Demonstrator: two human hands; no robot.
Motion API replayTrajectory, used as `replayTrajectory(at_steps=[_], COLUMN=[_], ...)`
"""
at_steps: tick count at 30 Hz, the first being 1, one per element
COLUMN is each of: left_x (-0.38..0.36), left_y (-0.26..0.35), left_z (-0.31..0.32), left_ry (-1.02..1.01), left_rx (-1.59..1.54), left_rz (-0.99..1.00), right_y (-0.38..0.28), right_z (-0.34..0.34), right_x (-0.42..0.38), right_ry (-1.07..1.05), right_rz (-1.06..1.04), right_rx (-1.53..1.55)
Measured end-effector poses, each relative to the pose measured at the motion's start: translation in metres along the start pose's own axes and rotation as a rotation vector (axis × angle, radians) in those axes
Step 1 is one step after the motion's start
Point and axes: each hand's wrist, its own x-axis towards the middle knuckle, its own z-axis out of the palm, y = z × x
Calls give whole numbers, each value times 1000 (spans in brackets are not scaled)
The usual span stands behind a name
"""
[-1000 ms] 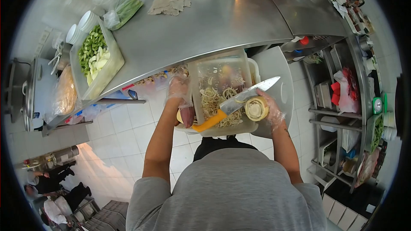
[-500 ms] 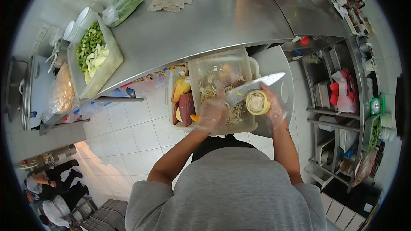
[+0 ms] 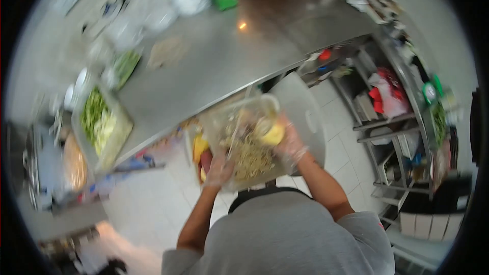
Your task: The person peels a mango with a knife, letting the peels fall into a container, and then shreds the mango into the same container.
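My gloved left hand (image 3: 220, 169) is closed at the left side of a translucent bin (image 3: 265, 179). A thin pale blade, seen nearly edge-on and blurred, rises from it over the bin; it looks like the knife (image 3: 237, 131). My gloved right hand (image 3: 291, 140) grips a pale yellow round piece (image 3: 271, 131) above the bin's right side. Thin pale shreds (image 3: 252, 160) lie in the bin. Just left of the bin, yellow and dark red pieces (image 3: 202, 150) sit in another container, partly hidden by my left hand and the bin.
A steel counter (image 3: 204, 66) runs in front, bearing a tub (image 3: 119, 140) of cut green vegetables, a cloth (image 3: 167, 52) and a bagged green vegetable (image 3: 126, 69). A grey round surface (image 3: 308, 117) is right of the bin. Steel shelving (image 3: 387, 125) stands farther right.
The view has turned and blurred. The knife has swung from pointing right to pointing away from me. My right hand has tilted the yellow piece, and my left hand is nearer the bin's left side.
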Motion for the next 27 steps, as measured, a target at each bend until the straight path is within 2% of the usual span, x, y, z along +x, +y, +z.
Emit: replayTrajectory(at_steps=[1,2,3,4,6,8,11,14,17,20,23,26,27], left_x=[-2,-1,-1,0,8,9,16,22,26,25,26,26,25], left_y=[0,6,11,16,28,27,50,61,66,66,57,50,49], left_z=[6,6,9,12,12,16,16,15,12,14,19,23,25], left_ry=[23,-61,-73,-83,-195,-168,-118,-133,-208,-229,-233,-216,-208], left_rx=[-53,-66,-59,-51,-81,-76,-91,-100,-90,-189,-235,-264,-280], left_rz=[20,-97,-77,-69,-273,-203,-165,-225,-261,-230,-203,-143,-117], right_y=[4,9,14,18,21,23,32,41,35,30,38,35,34], right_z=[-5,-4,-2,6,15,18,3,-54,-30,-4,-42,-37,-27], right_x=[0,-2,-5,-9,-16,-19,-9,30,13,-9,13,6,-8], right_ry=[-36,-49,-61,94,264,280,183,163,396,356,258,141,79], right_rz=[29,14,7,-12,-12,30,-33,-40,-164,-259,-248,-172,-303], right_rx=[-11,9,29,-60,-124,-98,65,50,-39,30,57,-13,-237])
